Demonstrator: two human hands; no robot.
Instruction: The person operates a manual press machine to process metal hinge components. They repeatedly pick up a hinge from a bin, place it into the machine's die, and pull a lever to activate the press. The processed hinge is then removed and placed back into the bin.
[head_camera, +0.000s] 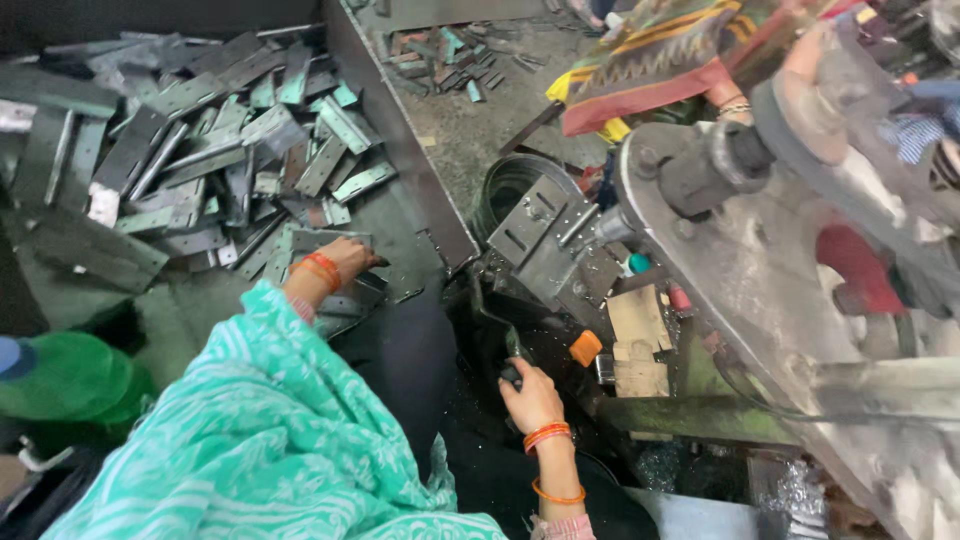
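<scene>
Left hand (345, 262) rests on flat metal plates (330, 240), fingers spread over them

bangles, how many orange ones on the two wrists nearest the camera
At least 4: two stacked on the left wrist beside the metal strips, a close pair on the right wrist, plus one looser bangle lower on that forearm. More may be hidden.

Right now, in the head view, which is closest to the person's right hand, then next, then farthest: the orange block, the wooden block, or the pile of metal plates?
From the right hand:
1. Orange block, just up-right.
2. Wooden block, further right.
3. Pile of metal plates, far upper left, beyond the left hand.
</scene>
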